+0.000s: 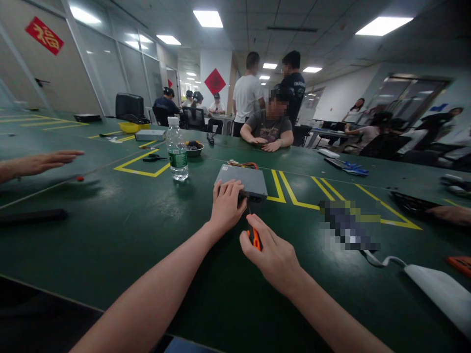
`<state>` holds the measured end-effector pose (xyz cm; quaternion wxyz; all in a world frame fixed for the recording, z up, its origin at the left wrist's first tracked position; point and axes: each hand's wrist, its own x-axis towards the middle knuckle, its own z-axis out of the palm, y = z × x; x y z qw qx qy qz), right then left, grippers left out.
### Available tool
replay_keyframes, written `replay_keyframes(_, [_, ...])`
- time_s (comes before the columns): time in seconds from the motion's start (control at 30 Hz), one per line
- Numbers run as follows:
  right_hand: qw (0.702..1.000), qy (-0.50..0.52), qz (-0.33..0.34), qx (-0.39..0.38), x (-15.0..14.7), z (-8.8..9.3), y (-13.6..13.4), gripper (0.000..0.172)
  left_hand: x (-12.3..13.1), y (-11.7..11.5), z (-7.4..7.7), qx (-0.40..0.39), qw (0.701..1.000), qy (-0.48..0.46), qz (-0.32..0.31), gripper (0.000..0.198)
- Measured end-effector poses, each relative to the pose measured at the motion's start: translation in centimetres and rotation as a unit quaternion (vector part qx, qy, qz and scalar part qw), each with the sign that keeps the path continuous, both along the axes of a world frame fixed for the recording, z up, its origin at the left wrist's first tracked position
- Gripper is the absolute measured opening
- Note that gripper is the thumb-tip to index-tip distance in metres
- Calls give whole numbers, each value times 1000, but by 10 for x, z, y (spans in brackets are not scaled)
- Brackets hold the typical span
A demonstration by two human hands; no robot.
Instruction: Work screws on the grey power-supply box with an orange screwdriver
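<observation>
A flat grey metal box (246, 179) lies on the green table (110, 230) in front of me, with coloured wires at its far edge. My left hand (227, 203) rests on the box's near left corner, fingers curled over its edge and gripping it. My right hand (274, 255) is closed round an orange-handled screwdriver (254, 237), whose thin shaft points at the box's near side.
A water bottle (177, 155) stands left of the box. Beyond it are a metal bowl (194, 148), scissors (153, 158) and yellow floor-tape markings. Another person's hand (40, 163) reaches in from the left. A seated person (270, 128) faces me across the table. A white device (439, 290) lies at right.
</observation>
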<state>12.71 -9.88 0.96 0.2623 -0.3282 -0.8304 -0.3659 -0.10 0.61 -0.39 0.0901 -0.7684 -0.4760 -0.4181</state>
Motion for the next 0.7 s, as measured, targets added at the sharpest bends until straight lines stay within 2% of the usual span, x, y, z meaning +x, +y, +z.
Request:
replay_keyframes(0.17, [998, 58, -12, 15, 6, 6, 4, 11, 1, 1, -1, -3, 1000, -1, 8, 24])
replay_keyframes(0.37, [990, 137, -16, 6, 9, 1, 7, 17, 2, 2, -1, 1, 1000, -5, 11, 24])
replay_keyframes(0.57, [997, 66, -18, 34, 5, -11, 5, 14, 2, 1, 0, 1, 1000, -5, 12, 23])
replay_keyframes(0.7, [998, 61, -26, 15, 2, -9, 2, 13, 2, 1, 0, 3, 1000, -10, 13, 22])
